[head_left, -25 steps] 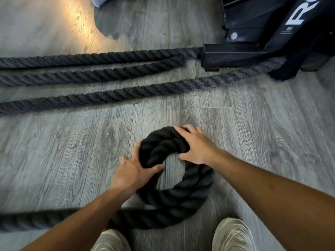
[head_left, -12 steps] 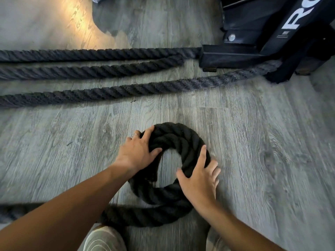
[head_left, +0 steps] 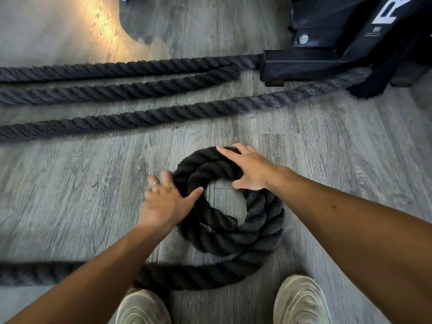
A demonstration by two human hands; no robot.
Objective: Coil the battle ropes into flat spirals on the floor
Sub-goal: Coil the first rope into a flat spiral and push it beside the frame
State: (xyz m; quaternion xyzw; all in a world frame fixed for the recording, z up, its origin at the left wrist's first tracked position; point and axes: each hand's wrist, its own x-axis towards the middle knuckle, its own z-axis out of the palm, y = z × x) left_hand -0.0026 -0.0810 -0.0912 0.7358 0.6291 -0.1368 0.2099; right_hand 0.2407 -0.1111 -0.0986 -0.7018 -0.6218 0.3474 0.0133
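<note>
Early stage of coiling. The dark coil (head_left: 230,206) lies on the wood floor (head_left: 327,160) with about two turns wound round an open centre. The left hand (head_left: 167,202) lies on its left rim, fingers extended and thumb reaching inward; the right hand (head_left: 251,170) presses the far rim, fingers spread flat, clasping nothing. A long rope tail (head_left: 70,272) runs leftward below the left forearm, unwound. Beyond the fingertips, three straight rope runs (head_left: 140,115) lead to a black rack base (head_left: 304,64), apparently uncoiled.

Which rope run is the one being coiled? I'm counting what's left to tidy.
The black rope nearest the shoes, under both hands, already curls in a spiral. The three grey runs beyond it lie straight.
</note>
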